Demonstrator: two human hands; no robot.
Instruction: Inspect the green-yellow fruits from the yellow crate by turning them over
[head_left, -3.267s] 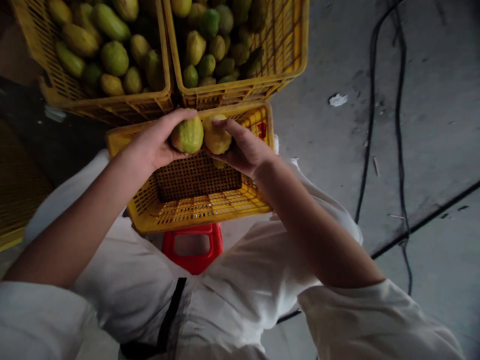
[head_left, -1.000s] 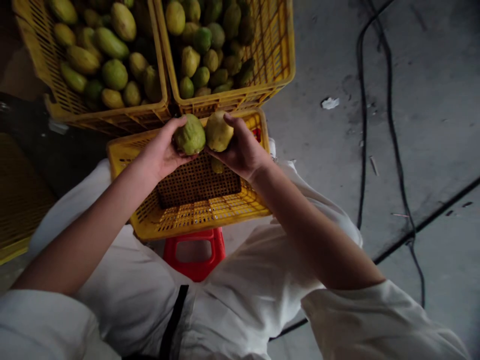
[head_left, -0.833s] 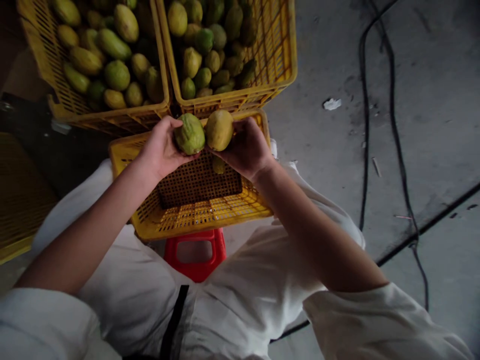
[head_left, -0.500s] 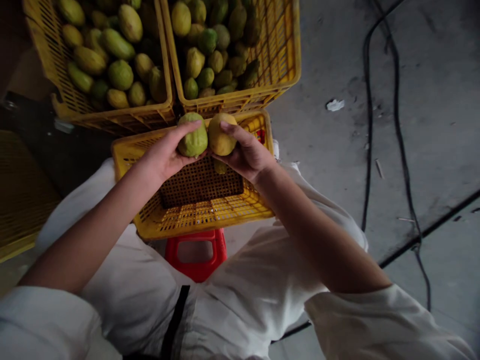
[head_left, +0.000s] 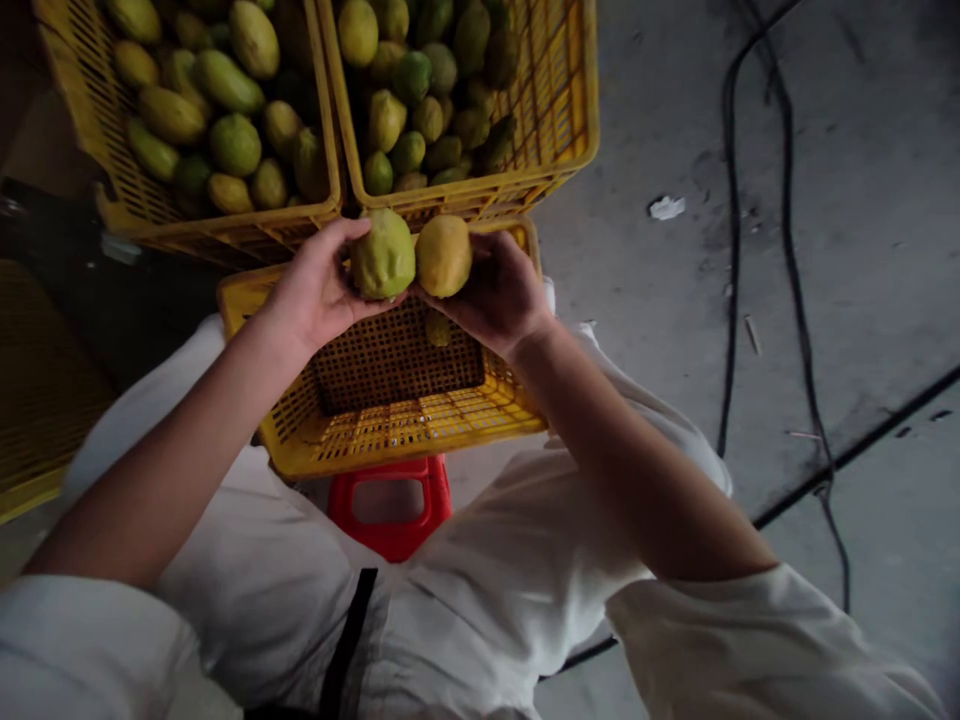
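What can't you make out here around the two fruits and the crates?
Head view only:
- Far ends of both full crates: cut off by the top edge.
- Small fruit in the near crate: partly hidden under the right hand.
- Back of the green fruit: covered by the left hand.

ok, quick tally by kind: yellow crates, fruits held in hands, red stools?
Yellow crates: 4 (two full ones, the near one, one at left edge)
Held fruits: 2 (green, yellow)
Red stool: 1
Total: 7

Fruit-sorting shed; yellow crates point(head_left: 465, 200) of fruit; bare concrete floor point(head_left: 675, 300).
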